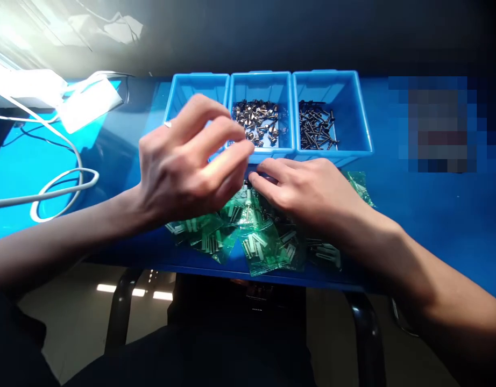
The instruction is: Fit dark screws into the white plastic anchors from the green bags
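Observation:
Three blue plastic bins stand in a row at the back of the bench: the left bin [195, 88], the middle bin [260, 86] and the right bin [332, 88]. Short silvery flanged fasteners [256, 121] fill the middle bin, and dark slender screws [316, 126] lie in the right bin. My left hand [187, 161] hangs in front of the left and middle bins, fingers bunched, their tips hiding whatever is there. My right hand [308, 196] rests on a heap of green translucent plastic bags [260, 242] holding small metal parts.
The blue workbench [441, 215] runs to the right, its top-right area pixelated. At the left lie a coiled white cable [62, 183] and a white power adapter [89, 102]. Dark chair legs [122, 306] show below the bench's front edge.

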The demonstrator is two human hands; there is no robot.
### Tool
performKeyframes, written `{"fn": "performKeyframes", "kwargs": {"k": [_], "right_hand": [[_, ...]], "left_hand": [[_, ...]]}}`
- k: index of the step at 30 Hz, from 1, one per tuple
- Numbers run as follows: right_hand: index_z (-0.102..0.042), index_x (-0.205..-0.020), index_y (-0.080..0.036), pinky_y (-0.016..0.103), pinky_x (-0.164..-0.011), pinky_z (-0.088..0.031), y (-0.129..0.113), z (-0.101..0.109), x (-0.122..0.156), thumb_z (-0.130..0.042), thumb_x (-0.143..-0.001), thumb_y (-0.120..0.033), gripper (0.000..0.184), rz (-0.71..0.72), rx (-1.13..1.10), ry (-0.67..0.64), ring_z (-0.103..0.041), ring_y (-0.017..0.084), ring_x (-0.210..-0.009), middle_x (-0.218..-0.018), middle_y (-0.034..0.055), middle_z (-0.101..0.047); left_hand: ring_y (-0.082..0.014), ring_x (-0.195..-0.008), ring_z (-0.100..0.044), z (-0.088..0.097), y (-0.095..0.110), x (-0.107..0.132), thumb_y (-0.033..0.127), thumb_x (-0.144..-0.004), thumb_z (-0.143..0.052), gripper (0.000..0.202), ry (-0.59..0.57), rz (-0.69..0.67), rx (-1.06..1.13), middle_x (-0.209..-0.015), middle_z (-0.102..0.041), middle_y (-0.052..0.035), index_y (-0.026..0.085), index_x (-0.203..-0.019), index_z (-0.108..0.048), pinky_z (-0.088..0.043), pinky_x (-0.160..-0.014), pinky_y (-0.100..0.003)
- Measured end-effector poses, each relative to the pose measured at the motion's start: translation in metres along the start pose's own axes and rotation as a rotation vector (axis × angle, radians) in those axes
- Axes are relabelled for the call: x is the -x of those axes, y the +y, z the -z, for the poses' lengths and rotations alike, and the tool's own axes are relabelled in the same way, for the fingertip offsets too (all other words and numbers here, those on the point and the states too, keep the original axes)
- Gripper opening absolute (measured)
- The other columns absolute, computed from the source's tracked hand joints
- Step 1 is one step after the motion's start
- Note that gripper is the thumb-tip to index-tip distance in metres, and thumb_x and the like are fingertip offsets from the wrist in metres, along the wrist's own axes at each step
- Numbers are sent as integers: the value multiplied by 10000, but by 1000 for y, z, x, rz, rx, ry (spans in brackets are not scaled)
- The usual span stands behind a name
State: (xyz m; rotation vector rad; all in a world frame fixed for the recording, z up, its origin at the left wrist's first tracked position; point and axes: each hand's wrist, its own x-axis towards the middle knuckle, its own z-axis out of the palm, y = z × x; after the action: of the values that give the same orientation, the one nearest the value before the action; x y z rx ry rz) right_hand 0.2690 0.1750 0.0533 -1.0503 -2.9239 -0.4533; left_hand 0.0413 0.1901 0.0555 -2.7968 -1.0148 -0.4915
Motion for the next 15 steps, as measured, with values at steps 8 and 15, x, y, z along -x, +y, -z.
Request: {"fn": "performKeyframes", "kwargs": {"k": [8, 15], "right_hand": [[-628, -1105, -152, 299, -485, -279, -5, 10, 11, -436, -933, -149, 258, -75, 91, 254, -610, 167, -645, -832, 43, -700], [-644, -1011, -150, 300, -474, -238, -10, 8, 10, -481, -882, -98, 214, -91, 124, 141, -595, 197, -588, -695, 30, -638]], "left_hand": [[-272, -1385, -388, -9, -11, -8, 336, -967, -440, 364, 35, 37, -185, -1435, -463, -69, 138, -1259, -530, -481, -1042, -508], [-179, -1413, -369, -10, -14, 2, 230, -984, -365, 375, 16, 0, -100, -1462, -447, -46, 150, -1341, -448, -437, -1112, -394]]}}
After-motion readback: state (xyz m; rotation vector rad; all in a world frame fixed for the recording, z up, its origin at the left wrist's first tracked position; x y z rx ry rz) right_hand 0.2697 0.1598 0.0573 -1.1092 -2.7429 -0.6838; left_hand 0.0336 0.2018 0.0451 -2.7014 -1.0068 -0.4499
